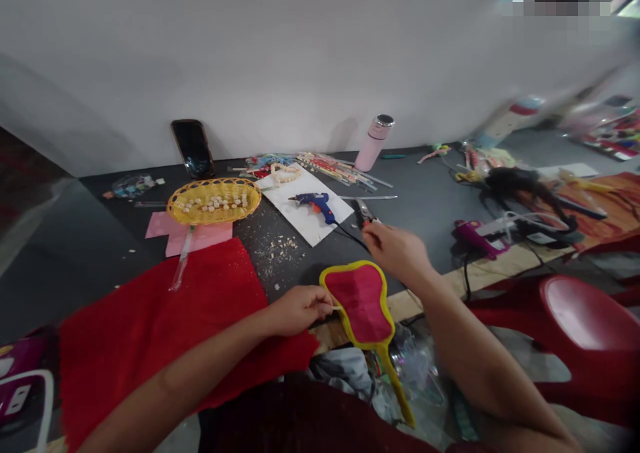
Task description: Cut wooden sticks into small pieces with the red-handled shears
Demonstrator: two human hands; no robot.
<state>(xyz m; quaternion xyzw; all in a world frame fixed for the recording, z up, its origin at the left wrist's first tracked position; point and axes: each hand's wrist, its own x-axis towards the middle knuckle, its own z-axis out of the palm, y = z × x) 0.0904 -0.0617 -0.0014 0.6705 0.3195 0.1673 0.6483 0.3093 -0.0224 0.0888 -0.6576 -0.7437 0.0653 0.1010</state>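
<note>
My left hand (300,308) is closed in a pinch on the left edge of a red hand fan with a yellow rim and yellow handle (364,303), which lies at the table's front edge. My right hand (395,249) reaches forward over the table with its fingers curled, close to a pair of scissors (364,211) and the black cord of a blue glue gun (315,204). Whether it touches either I cannot tell. The glue gun rests on a white sheet (305,216).
A red cloth (160,333) covers the near left. Behind it stand a yellow basket of pale beads (214,201), pink sheets (197,236), a phone (193,148) leaning on the wall, sticks (330,166) and a pink flask (374,143). A purple glue gun (477,234) and red stools (580,326) are right.
</note>
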